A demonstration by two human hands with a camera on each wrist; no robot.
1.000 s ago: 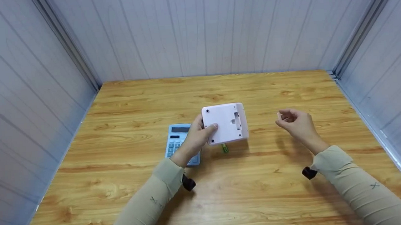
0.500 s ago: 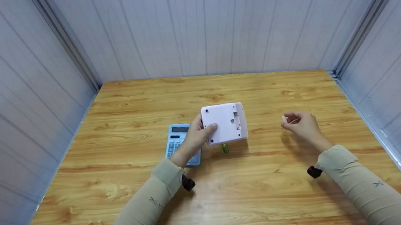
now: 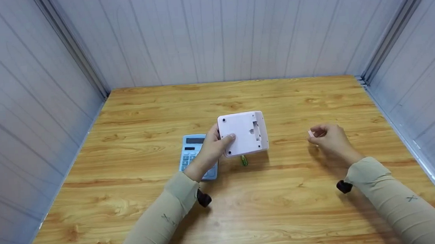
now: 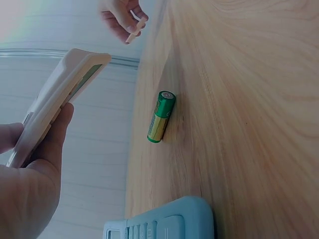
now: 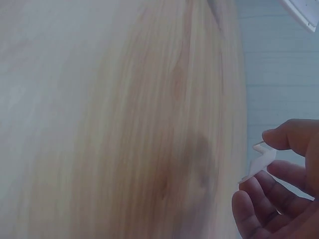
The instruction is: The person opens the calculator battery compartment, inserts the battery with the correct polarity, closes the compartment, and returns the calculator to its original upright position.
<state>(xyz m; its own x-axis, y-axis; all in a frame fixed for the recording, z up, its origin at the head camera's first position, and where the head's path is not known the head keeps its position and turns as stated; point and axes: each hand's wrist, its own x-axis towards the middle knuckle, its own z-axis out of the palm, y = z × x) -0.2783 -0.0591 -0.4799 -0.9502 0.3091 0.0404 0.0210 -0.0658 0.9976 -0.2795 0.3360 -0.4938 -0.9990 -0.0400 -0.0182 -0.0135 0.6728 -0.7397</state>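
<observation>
Head view put your left hand clamped on the pale unit, back face up, thumb flat on that face, fingers wrapped underneath. You had it off the table, near the middle, shadow falling below. Slot ran along the unit's right side, facing the camera; dark round spots sat at its two left corners. Left wrist view showed the unit tilted, with a screen strip on the side facing the table. Your right hand was well apart from it, off to the right, thumb and fingers pinching a small pale piece. Right wrist view showed that piece as thin, with a hooked end by your thumb; just a corner of the unit made it into the top of that view. Green-and-gold battery lay on its side on the table, partly covered by the unit from the head camera. Blue calculator lay face up to the left of the battery, your left hand and forearm hiding some of its keys. You wore beige sleeves, a black wrist camera by each cuff.
</observation>
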